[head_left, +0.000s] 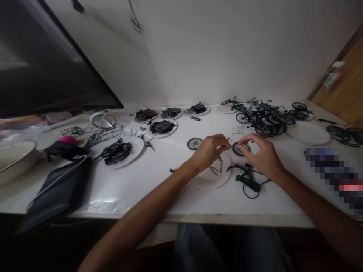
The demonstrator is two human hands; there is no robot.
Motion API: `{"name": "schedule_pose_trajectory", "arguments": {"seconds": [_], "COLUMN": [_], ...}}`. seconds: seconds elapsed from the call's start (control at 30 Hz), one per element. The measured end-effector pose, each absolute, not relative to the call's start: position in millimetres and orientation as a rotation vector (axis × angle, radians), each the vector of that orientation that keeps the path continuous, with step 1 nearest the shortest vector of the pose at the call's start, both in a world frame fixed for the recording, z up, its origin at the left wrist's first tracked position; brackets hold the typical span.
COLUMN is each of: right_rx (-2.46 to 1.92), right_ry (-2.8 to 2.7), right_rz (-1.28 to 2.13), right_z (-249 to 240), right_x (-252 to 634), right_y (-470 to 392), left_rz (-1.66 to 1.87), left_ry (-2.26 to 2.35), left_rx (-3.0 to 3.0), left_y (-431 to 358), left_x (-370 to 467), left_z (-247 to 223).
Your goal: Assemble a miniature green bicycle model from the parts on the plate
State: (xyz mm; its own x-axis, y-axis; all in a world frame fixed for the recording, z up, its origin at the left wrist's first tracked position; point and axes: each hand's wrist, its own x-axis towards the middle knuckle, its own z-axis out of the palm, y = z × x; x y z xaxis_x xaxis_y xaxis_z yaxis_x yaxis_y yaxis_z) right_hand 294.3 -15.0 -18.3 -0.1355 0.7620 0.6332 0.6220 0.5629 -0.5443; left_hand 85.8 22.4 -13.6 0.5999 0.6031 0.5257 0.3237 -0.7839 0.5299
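Note:
My left hand [211, 151] is closed in a pinch above a white paper plate [224, 181], with a tiny dark part just showing at its fingertips. My right hand [262, 155] curls thumb and forefinger together over a small spoked toy bicycle wheel [237, 149]; whether it grips the wheel or something smaller, I cannot tell. Another toy wheel [194, 143] lies flat left of my left hand. Below my right hand rests a dark green toy bicycle frame [249, 183] with a thin ring beneath it. Several thin metal pieces [214, 170] lie on the paper plate.
A heap of toy bicycles [263, 117] stands at the back right beside a stack of white plates [309, 133]. Plates with bicycle parts [117, 151] line the left and back. A monitor [51, 56], black case [59, 185] and bowl [17, 158] occupy the left side.

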Motion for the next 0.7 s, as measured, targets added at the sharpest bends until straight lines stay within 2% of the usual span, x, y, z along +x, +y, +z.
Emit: {"name": "schedule_pose_trajectory", "arguments": {"seconds": [0.4,0.7], "right_rx": [-1.137,-1.133], "right_ry": [-1.656,-1.667], "right_rz": [0.741,0.786], "right_z": [-23.4,-23.1], "right_x": [293.3,292.6], "right_y": [-15.7,-17.4], "left_rz": [1.178,1.062], "left_ry": [0.954,0.931], "left_rx": [2.568,2.778], "left_y": [5.5,4.0], "left_x": [98.3,97.6], "left_z": [-18.5,-17.5]}}
